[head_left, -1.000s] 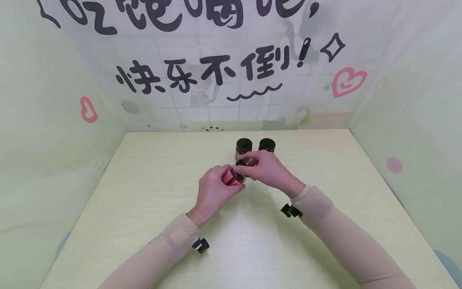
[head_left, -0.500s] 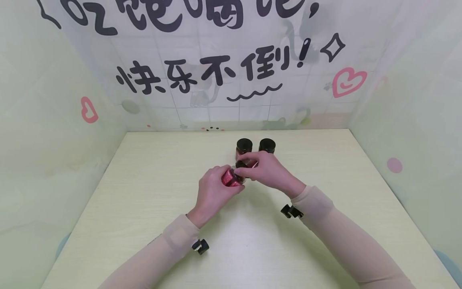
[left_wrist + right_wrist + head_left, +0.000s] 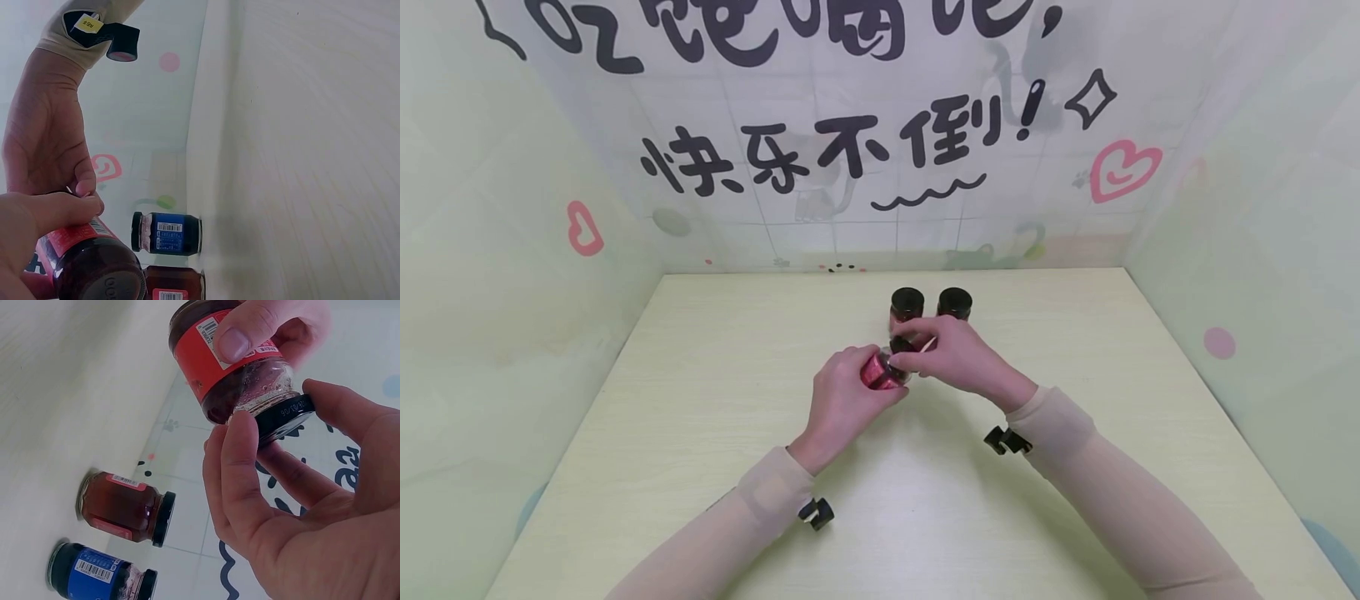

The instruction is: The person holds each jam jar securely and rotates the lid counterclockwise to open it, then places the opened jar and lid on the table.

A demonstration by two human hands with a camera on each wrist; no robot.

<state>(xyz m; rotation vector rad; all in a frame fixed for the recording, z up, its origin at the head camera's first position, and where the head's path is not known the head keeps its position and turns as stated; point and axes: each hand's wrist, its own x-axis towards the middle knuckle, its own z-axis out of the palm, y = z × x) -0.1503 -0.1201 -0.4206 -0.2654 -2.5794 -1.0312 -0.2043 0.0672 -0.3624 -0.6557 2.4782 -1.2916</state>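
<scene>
My left hand (image 3: 846, 396) grips a glass jar (image 3: 215, 375) with a red label and dark contents, held tilted above the table. The left thumb presses across that label in the right wrist view. At the jar's mouth is a black lid (image 3: 284, 417), and my right hand (image 3: 958, 354) holds it by the rim with curled fingers and thumb. Whether the lid is loose I cannot tell. Just beyond the hands stand two more lidded jars, one with a red label (image 3: 122, 509) and one with a blue label (image 3: 94, 572).
The two standing jars are near the back of the pale wooden table (image 3: 737, 375), close to my right fingers. A printed sheet with large dark writing (image 3: 820, 150) hangs behind the table, and pale panels (image 3: 1247, 250) rise along its sides.
My right thumb and fingers have shifted slightly toward me at the lid. The left hand and its jar have dipped a little, and the two standing jars stay in place.
</scene>
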